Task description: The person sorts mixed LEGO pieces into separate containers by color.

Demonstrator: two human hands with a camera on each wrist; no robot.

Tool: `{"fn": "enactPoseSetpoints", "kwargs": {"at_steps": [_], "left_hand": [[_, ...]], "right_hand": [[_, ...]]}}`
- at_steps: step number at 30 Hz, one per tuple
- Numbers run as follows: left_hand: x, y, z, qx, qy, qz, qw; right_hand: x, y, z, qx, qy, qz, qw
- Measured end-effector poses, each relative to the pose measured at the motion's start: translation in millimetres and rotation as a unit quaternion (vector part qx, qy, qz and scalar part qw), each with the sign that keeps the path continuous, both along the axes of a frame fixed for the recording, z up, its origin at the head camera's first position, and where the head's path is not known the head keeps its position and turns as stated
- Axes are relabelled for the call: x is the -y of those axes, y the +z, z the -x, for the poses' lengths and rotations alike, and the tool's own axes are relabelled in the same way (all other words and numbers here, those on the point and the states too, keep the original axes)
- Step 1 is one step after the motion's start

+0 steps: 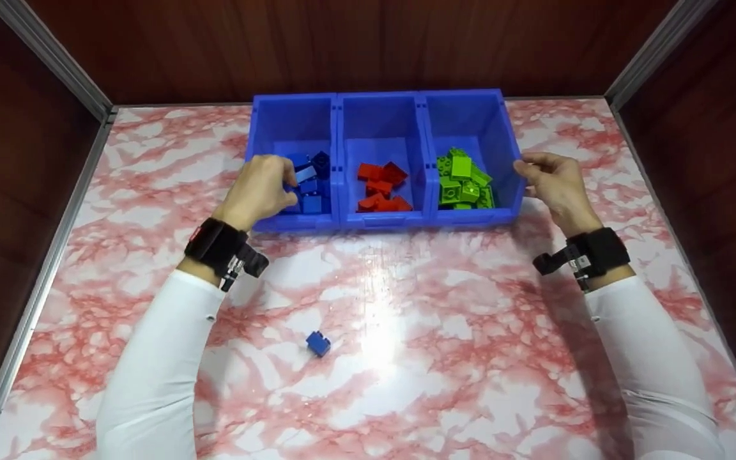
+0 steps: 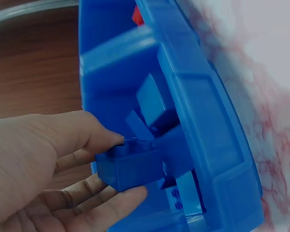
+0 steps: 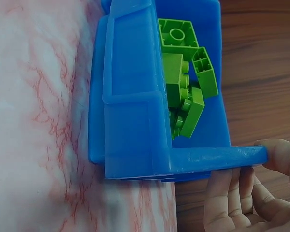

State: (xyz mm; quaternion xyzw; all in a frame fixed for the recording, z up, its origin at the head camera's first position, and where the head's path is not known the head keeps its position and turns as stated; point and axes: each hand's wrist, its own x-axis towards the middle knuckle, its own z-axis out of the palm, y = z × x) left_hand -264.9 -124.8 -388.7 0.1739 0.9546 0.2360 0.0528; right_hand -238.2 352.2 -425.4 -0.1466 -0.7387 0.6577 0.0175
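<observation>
My left hand (image 1: 256,190) is over the left compartment of a blue three-part bin (image 1: 381,222). In the left wrist view, its thumb and fingers pinch a blue toy building brick (image 2: 137,170), studs upward, above other blue bricks (image 2: 156,100). At the opposite end, my right hand (image 1: 559,185) grips the bin's side wall (image 3: 217,157), thumb on the rim and fingers along the outside. Red bricks (image 1: 379,186) lie in the middle compartment and green bricks (image 1: 461,169) in the right one.
A single blue brick (image 1: 318,344) lies on the red-and-white marbled table (image 1: 444,383), in front of the bin. Dark wood panels (image 1: 374,48) with metal edges enclose the back and both sides. The bin stands close to the back panel.
</observation>
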Motion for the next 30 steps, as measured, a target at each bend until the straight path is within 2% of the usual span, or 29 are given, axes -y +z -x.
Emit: {"fn": "enactPoseSetpoints", "kwargs": {"at_steps": [4,8,11,14,18,22,27,30], "left_hand": [[1.8,-6.1,9.9,-0.011,0.005,0.022,0.9997],[2.7,-12.2,15.4,-0.009,-0.004,0.045,0.9989],[2.5,-14.2,14.7,-0.004,-0.011,0.045,0.9989],[2.6,-12.1,7.5,-0.013,-0.018,0.040,0.9989],[2.4,-4.4,-16.0,-0.041,-0.044,0.039,0.9975],[0.5,1.4,-49.0,-0.024,-0.087,0.026,0.9955],[-3.3,-1.4,-91.6,0.045,-0.133,0.012,0.9900],[-5.9,-8.0,-115.5,0.100,-0.157,0.011,0.9824]], "right_hand": [[1.2,-0.3,0.8,0.002,0.003,-0.007,1.000],[2.1,-0.9,1.1,0.008,0.007,-0.020,1.000],[2.6,-1.4,1.3,0.008,0.007,-0.017,1.000],[2.9,-1.0,1.1,0.007,0.006,-0.013,1.000],[2.5,0.7,0.8,0.011,0.006,-0.009,1.000],[1.1,2.2,0.8,0.015,0.006,-0.009,1.000],[0.0,2.5,0.0,0.018,0.004,-0.012,1.000],[-0.3,1.6,-0.2,0.018,0.002,-0.018,1.000]]}}
